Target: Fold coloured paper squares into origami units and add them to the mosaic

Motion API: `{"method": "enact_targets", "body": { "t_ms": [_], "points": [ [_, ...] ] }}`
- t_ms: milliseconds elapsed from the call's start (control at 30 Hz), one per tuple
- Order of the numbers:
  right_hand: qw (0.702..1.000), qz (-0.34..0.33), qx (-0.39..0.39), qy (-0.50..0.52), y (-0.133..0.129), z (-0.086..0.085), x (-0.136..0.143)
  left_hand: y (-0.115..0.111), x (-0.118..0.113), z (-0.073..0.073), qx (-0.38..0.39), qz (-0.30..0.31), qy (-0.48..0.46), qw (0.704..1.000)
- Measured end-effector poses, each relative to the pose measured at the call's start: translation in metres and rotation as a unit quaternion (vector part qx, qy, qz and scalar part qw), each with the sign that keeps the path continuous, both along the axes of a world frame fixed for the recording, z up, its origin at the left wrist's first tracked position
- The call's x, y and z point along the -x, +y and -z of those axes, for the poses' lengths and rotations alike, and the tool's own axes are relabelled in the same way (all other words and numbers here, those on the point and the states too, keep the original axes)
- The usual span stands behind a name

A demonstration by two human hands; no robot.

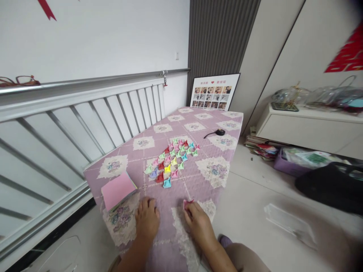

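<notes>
My right hand (195, 220) is closed on a small folded pink paper piece (187, 203) over the near part of the table. Palm down on the purple tablecloth (166, 221), my left hand (148, 218) rests with nothing visible under it, its fingers lying side by side. Beyond both hands, several folded paper pieces (167, 168) in pink, red, green, yellow and blue stand in slanting rows. A stack of square paper with a pink sheet on top (118, 189) lies to the left of my left hand.
A black coiled item with a strap (220, 132) lies on the table's far right. White railings (113, 113) border the left side. A framed photo board (214, 91) stands behind the far end. On the floor at right are a purple bin (292, 166) and a black bag (330, 187).
</notes>
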State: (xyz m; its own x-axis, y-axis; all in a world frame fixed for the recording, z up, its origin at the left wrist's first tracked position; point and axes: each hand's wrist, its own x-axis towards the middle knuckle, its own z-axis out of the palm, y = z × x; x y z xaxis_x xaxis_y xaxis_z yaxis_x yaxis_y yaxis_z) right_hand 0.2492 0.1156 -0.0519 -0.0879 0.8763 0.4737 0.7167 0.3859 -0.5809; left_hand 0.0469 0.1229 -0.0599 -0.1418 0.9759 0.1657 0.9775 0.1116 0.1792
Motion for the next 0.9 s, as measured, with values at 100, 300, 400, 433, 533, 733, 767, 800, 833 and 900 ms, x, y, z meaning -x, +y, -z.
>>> {"method": "enact_targets", "body": {
  "t_ms": [100,300,400,433,533,733,767,800,833,900],
  "points": [
    [1.000,0.011,-0.006,0.000,0.042,-0.006,-0.019,0.001,0.000,0.002,0.001,-0.002,0.001,1.000],
    [0.998,0.061,-0.013,-0.008,0.132,-0.001,-0.051,0.004,-0.001,0.009,0.013,0.001,0.011,1.000],
    [0.997,0.077,-0.020,-0.017,0.167,0.005,-0.061,0.008,-0.001,0.013,0.042,-0.005,0.009,0.999],
    [0.997,0.079,-0.020,-0.019,0.177,0.007,-0.063,0.009,0.000,0.014,0.055,-0.009,0.009,0.998],
    [0.996,0.081,-0.015,-0.023,0.202,0.013,-0.067,0.012,-0.001,0.017,0.089,-0.024,0.017,0.996],
    [0.995,0.089,-0.001,-0.043,0.234,0.022,-0.071,0.016,-0.003,0.016,0.111,-0.032,0.039,0.993],
    [0.995,0.092,0.001,-0.047,0.237,0.023,-0.072,0.016,-0.003,0.016,0.111,-0.035,0.040,0.992],
    [0.994,0.094,0.004,-0.051,0.239,0.024,-0.072,0.016,-0.003,0.016,0.110,-0.038,0.041,0.992],
    [0.994,0.096,0.006,-0.054,0.241,0.025,-0.073,0.017,-0.003,0.017,0.107,-0.039,0.042,0.993],
    [0.993,0.098,0.010,-0.062,0.244,0.026,-0.074,0.017,-0.003,0.018,0.103,-0.037,0.043,0.993]
  ]
}}
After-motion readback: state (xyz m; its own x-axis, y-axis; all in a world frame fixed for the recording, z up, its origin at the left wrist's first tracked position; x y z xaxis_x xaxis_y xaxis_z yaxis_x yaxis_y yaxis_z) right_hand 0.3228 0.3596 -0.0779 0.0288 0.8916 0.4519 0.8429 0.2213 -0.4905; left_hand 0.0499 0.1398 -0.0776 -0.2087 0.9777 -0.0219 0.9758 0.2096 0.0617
